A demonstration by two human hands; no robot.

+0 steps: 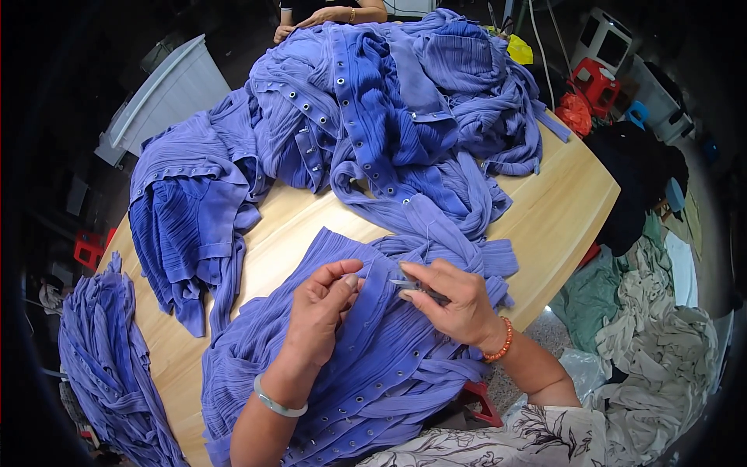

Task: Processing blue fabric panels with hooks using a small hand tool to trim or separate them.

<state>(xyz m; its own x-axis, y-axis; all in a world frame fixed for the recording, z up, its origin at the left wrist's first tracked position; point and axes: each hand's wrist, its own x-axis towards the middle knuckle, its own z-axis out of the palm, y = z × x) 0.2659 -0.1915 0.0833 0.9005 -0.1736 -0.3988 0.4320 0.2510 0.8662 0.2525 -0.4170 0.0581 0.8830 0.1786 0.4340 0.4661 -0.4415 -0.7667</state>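
Observation:
A blue-violet ribbed knit garment (272, 342) with a row of metal eyelets lies bunched on the near side of the table, under both hands. My right hand (455, 300) is closed around small metal thread snips (402, 283), whose tips point left over the garment's edge band. Opposite it, my left hand (323, 307) has its thumb and forefinger drawn together above the cloth. Whatever those fingertips pinch is too fine to make out. A short gap separates the two hands.
Across the pale wooden table (537, 222), a large heap of similar garments (373, 101) is piled. Another garment bundle (109, 366) hangs at the left edge. Beyond the heap rest a co-worker's hands (327, 15). A white bin (171, 89) and red stools (597, 84) stand around; cloth (654, 358) lies right.

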